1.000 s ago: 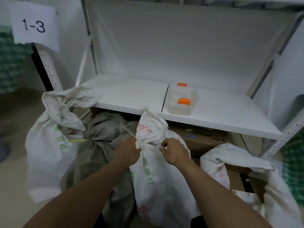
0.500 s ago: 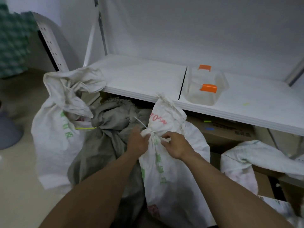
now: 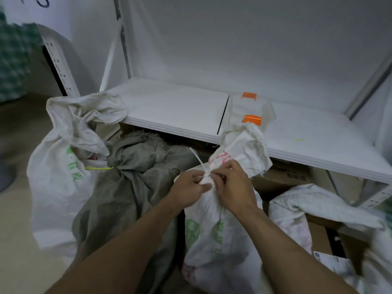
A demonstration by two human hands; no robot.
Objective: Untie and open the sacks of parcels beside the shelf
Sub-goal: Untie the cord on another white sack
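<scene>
The fingers of the left hand [image 3: 188,185] and the right hand [image 3: 235,184] curl round the tied neck of the white sack [image 3: 212,240]. They cover most of the tie [image 3: 196,158], so the knot cannot be made out. The white sack's flared top hides the near side of the clear container [image 3: 250,107]. The top edge cuts off the paper sign [image 3: 42,9]. Print on the cardboard box [image 3: 284,177] under the shelf [image 3: 169,107] is too small to read. The right-hand sack [image 3: 292,211] blurs toward the frame edge.
</scene>
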